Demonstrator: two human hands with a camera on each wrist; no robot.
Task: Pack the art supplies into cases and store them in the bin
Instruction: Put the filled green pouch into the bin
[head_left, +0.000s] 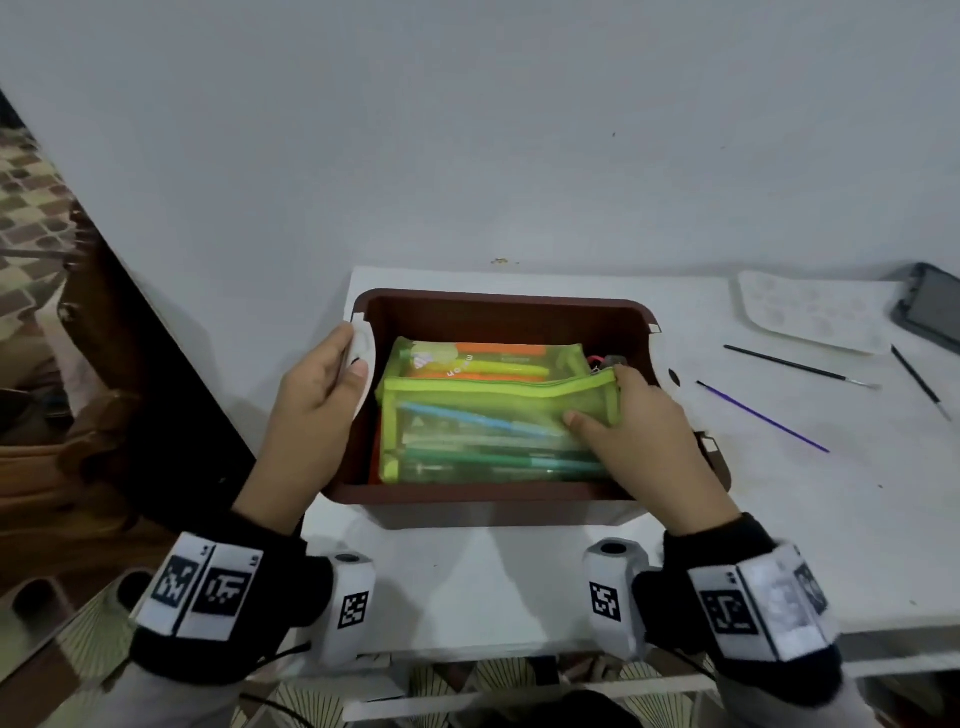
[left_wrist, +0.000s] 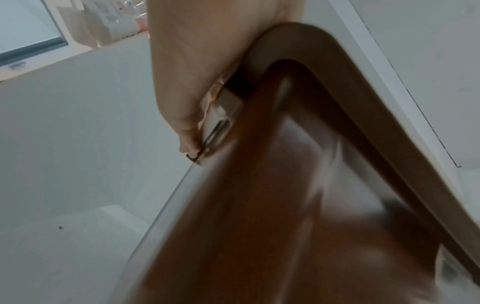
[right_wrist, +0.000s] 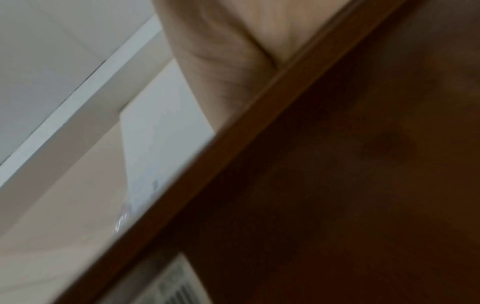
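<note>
Light was dim and flat, the head view bowed at its edges (wide-angle lens), while both wrist views were smeared with heavy blur.

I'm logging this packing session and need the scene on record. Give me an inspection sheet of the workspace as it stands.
Surface: white table, against a white wall.
Job's things: brown bin holds a green mesh case of pens, lying over an orange case.
Clutter: three paintbrushes loose on the table, a white palette, a dark tablet.
Grippers: left hand grips the bin's left handle; right hand pinches the green case's right end.
Cables: thin black lead below the left wrist.
Surroundings: patterned floor and wooden furniture on the left.
</note>
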